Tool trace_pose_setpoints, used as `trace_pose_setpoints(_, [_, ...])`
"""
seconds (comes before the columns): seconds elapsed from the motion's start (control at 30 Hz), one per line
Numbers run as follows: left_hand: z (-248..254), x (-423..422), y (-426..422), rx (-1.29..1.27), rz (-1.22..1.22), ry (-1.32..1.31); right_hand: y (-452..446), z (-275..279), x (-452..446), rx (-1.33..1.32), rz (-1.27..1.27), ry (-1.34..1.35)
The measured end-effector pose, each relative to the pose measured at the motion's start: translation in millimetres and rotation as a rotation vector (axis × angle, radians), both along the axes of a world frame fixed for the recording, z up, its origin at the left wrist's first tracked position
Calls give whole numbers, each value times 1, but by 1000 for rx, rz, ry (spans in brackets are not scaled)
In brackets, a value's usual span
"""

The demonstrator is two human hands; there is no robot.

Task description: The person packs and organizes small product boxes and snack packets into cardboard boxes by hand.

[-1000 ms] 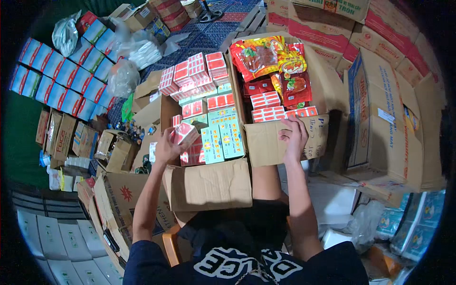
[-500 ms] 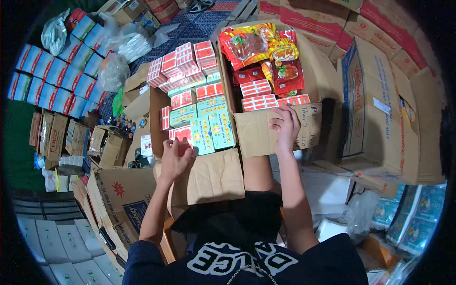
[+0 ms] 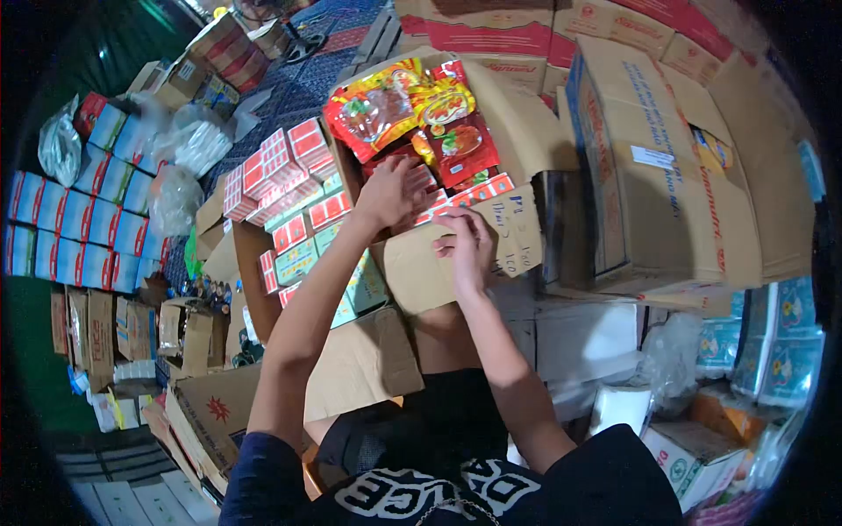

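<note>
My left hand reaches across into the right-hand carton, its fingers bent around a small red-and-white box; part of the grip is hidden. My right hand, holding nothing, rests over that carton's front flap, fingers loosely bent and apart. Handwriting marks the flap. Behind my hands, red-and-yellow food packets lie on top of the carton's contents. In the left-hand carton, partly covered by my left forearm, are stacked red-and-white boxes and green boxes.
A large open carton stands to the right, before stacked cartons. Blue-and-red boxes are piled at left, near plastic bags. Another carton sits at lower left.
My left hand has moved from the left carton's red-and-white boxes to the right carton. My right hand stays by the flap, its fingers shifted. The view has turned to the right.
</note>
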State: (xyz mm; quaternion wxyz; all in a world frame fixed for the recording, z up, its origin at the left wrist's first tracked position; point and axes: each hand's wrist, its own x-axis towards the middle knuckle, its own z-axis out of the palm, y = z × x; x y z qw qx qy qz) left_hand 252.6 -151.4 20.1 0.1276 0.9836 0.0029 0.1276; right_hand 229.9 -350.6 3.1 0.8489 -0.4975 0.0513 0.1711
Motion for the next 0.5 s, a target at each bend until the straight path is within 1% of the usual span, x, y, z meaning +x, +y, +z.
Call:
trace_pose_setpoints(0.03, [-16, 15, 4, 80, -25, 96, 0, 0, -1, 11, 3, 17])
trace_pose_setpoints(0.07, [-38, 26, 15, 97, -57, 181, 0, 0, -1, 21, 9, 32])
trace_pose_setpoints(0.1, [-61, 37, 29, 44, -82, 229, 0, 0, 1, 32, 19, 44])
trace_pose_setpoints(0.17, [-113, 53, 61, -156, -111, 276, -1, -1, 6, 36, 27, 33])
trace_pose_setpoints(0.2, [-112, 50, 61, -202, -122, 283, -2, -2, 6, 48, 41, 33])
trace_pose_setpoints(0.27, [-106, 47, 66, 26, -177, 280, 2, -3, 4, 64, 57, 28])
trace_pose_setpoints(0.3, [-89, 44, 60, 30, -176, 275, 6, -2, 2, 73, 94, 5])
trace_pose_setpoints(0.4, [-23, 16, 25, 23, 1, 268, 15, -5, -7, 87, 175, -41])
trace_pose_setpoints(0.43, [-7, 6, 19, 25, 5, 270, 20, -11, -11, 61, 138, -157])
trace_pose_setpoints(0.5, [21, -16, 9, 39, -15, 20, 27, -21, -23, 6, 65, -381])
